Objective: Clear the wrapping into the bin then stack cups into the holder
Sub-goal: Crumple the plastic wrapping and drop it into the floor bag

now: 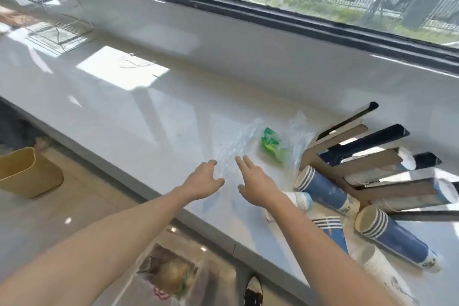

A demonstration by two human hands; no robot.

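Clear plastic wrapping point(238, 141) lies flat on the white counter point(149, 112), with a green label piece point(272, 143) crumpled in it. My left hand point(203, 181) and my right hand point(255, 181) hover open at the wrapping's near end, fingers apart, holding nothing. Stacks of blue paper cups point(323, 187) lie on their sides to the right, another stack point(395, 237) nearer me. A cardboard cup holder point(367, 156) with dark slanted channels lies behind them, some cups inside. A tan bin point(27, 174) stands on the floor at left.
A clear bag holding rubbish point(169, 273) sits on the floor below the counter edge. A wire rack point(59, 35) rests at the counter's far left. The window wall runs along the back. A shoe point(253, 290) shows at the bottom.
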